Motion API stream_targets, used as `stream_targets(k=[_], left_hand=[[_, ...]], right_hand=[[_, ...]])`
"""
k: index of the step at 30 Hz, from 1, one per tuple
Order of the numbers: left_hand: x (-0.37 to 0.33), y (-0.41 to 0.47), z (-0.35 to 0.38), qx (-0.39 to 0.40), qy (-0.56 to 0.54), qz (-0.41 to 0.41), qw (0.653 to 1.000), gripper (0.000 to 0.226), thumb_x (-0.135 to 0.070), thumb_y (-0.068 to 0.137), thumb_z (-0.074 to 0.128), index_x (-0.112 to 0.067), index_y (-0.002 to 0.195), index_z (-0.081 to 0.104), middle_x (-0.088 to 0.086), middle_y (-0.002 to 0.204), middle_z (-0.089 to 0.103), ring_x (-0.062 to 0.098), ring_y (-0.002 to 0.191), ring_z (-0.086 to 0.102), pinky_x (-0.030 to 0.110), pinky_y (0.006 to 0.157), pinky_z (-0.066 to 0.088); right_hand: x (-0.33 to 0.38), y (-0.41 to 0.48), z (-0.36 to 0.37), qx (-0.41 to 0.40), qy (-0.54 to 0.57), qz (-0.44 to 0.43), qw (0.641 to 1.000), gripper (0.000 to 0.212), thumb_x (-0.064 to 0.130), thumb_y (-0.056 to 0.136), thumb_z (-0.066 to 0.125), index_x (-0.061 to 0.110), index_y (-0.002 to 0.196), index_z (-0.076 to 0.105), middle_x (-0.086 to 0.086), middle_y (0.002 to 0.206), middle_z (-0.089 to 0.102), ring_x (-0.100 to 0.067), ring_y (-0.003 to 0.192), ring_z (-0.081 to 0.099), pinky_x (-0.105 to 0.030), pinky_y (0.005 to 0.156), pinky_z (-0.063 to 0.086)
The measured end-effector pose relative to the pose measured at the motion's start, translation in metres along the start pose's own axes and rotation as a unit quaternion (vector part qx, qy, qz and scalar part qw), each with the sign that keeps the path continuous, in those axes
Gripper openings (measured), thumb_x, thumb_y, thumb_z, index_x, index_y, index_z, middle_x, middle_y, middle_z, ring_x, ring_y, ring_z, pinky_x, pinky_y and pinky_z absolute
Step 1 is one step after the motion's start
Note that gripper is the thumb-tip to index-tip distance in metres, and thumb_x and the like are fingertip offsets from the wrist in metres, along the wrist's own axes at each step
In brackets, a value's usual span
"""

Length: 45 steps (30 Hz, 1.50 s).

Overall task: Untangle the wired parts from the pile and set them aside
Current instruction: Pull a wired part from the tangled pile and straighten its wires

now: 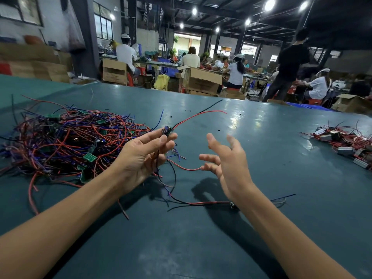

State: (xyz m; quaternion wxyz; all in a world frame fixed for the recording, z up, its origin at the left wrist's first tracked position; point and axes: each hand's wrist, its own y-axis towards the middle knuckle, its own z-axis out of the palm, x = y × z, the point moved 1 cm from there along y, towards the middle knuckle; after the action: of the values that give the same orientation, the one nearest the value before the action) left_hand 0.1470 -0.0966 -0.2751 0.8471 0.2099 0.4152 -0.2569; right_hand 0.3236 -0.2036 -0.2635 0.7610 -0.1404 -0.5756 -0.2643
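Sprawling over the left of the green table (261, 141), the pile (66, 141) was a loose knot of red, blue and black wires with small green boards caught in it. A few red ends trailed off its near edge onto the table.

Just right of the pile, your left hand (145, 156) was raised, palm up. Thumb and fingertips pinched a small dark part (166, 131) at the top of the hand. From that part a red wire (201, 115) and a black wire (209, 105) ran up and to the right, clear of the pile. More wires from it dropped across your palm and down to the table.

Your right hand (225, 164) hovered beside the left one, well apart from the part. Its fingers were spread wide and lightly bent, holding nothing. A loose red wire end (189, 169) reached up close to its fingertips; could not tell whether it touched.

Under your right wrist a second part (234, 206) lay flat on the table, half hidden by the arm. Its red and black wires ran left, and a dark blue one ran right.

At the far right edge sat a separate heap (342, 143) of small grey metal blocks on red wires, well apart from the pile.

Beyond the table, people sat at benches among open cardboard boxes (201, 80).
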Motion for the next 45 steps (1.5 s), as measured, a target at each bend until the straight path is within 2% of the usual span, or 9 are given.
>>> stream_targets(k=[2, 6, 12, 16, 23, 32, 37, 39, 45], left_hand=[[0.002, -0.003, 0.003, 0.004, 0.073, 0.022, 0.997, 0.032, -0.015, 0.082, 0.070, -0.006, 0.112, 0.062, 0.014, 0.112, 0.075, 0.017, 0.082, 0.076, 0.019, 0.055, 0.053], [0.009, -0.014, 0.016, 0.053, 0.229, 0.078, 0.969, 0.032, -0.016, 0.082, 0.072, 0.002, 0.106, 0.062, 0.017, 0.097, 0.077, 0.031, 0.085, 0.077, 0.023, 0.055, 0.055], [0.007, -0.022, 0.024, 0.055, 0.376, 0.153, 0.912, 0.018, -0.017, 0.084, 0.075, 0.000, 0.088, 0.072, 0.012, 0.076, 0.076, 0.026, 0.059, 0.072, 0.029, 0.048, 0.050], [0.003, -0.021, 0.016, 0.020, 0.441, 0.215, 0.871, 0.006, -0.015, 0.086, 0.077, -0.009, 0.085, 0.076, 0.004, 0.073, 0.076, 0.023, 0.058, 0.071, 0.037, 0.052, 0.055], [0.001, -0.016, 0.005, 0.031, 0.479, 0.205, 0.853, 0.005, -0.009, 0.090, 0.074, -0.009, 0.085, 0.074, 0.004, 0.070, 0.074, 0.020, 0.058, 0.072, 0.045, 0.058, 0.060], [-0.013, -0.013, -0.010, 0.144, 0.424, 0.075, 0.891, 0.019, -0.026, 0.089, 0.066, -0.007, 0.093, 0.071, 0.011, 0.059, 0.066, 0.018, 0.037, 0.055, 0.020, 0.040, 0.043], [-0.018, -0.005, -0.027, 0.093, 0.283, 0.009, 0.955, 0.012, -0.013, 0.085, 0.073, -0.003, 0.081, 0.068, 0.008, 0.046, 0.042, 0.018, 0.035, 0.041, 0.021, 0.038, 0.036], [-0.020, -0.001, -0.030, 0.054, 0.211, 0.016, 0.976, 0.011, -0.011, 0.079, 0.058, -0.002, 0.074, 0.056, 0.005, 0.047, 0.035, 0.016, 0.037, 0.032, 0.022, 0.037, 0.035], [-0.022, 0.003, -0.035, 0.016, 0.178, 0.045, 0.983, 0.008, -0.016, 0.075, 0.049, -0.010, 0.072, 0.046, 0.004, 0.054, 0.035, 0.016, 0.042, 0.027, 0.020, 0.037, 0.030]], right_hand=[[-0.001, -0.006, 0.004, 0.053, -0.040, -0.011, 0.998, 0.058, 0.039, 0.084, 0.077, -0.004, 0.121, 0.063, -0.006, 0.081, 0.057, -0.019, 0.055, 0.060, -0.028, 0.043, 0.047], [-0.004, -0.018, 0.013, 0.144, -0.075, -0.036, 0.986, 0.030, 0.038, 0.084, 0.076, 0.008, 0.083, 0.078, -0.008, 0.060, 0.047, -0.017, 0.047, 0.042, -0.026, 0.042, 0.037], [0.001, -0.012, 0.005, 0.126, -0.039, -0.056, 0.990, 0.025, 0.021, 0.085, 0.078, 0.006, 0.067, 0.070, -0.008, 0.061, 0.053, -0.015, 0.049, 0.047, -0.025, 0.043, 0.038], [0.009, -0.002, -0.006, 0.051, 0.025, -0.032, 0.998, 0.024, 0.018, 0.085, 0.077, 0.013, 0.062, 0.072, -0.003, 0.061, 0.056, -0.012, 0.051, 0.050, -0.021, 0.041, 0.038], [0.018, 0.011, -0.030, -0.002, 0.051, -0.025, 0.998, 0.015, 0.019, 0.077, 0.080, 0.011, 0.066, 0.074, -0.002, 0.063, 0.058, -0.011, 0.051, 0.053, -0.020, 0.043, 0.040], [0.011, 0.012, -0.032, 0.034, 0.103, 0.012, 0.994, 0.014, 0.020, 0.076, 0.082, 0.009, 0.083, 0.078, -0.002, 0.072, 0.060, -0.011, 0.058, 0.055, -0.022, 0.050, 0.046], [0.009, 0.015, -0.033, 0.019, 0.192, 0.025, 0.981, 0.016, 0.023, 0.093, 0.069, 0.009, 0.096, 0.076, 0.002, 0.067, 0.057, -0.009, 0.056, 0.053, -0.020, 0.050, 0.045], [0.011, 0.015, -0.036, 0.010, 0.186, 0.019, 0.982, 0.012, 0.017, 0.090, 0.070, 0.008, 0.091, 0.078, 0.000, 0.070, 0.061, -0.009, 0.057, 0.055, -0.020, 0.050, 0.046], [0.014, 0.014, -0.039, 0.020, 0.130, 0.006, 0.991, 0.012, 0.020, 0.081, 0.075, 0.010, 0.082, 0.081, 0.000, 0.071, 0.065, -0.008, 0.058, 0.059, -0.019, 0.052, 0.049]])
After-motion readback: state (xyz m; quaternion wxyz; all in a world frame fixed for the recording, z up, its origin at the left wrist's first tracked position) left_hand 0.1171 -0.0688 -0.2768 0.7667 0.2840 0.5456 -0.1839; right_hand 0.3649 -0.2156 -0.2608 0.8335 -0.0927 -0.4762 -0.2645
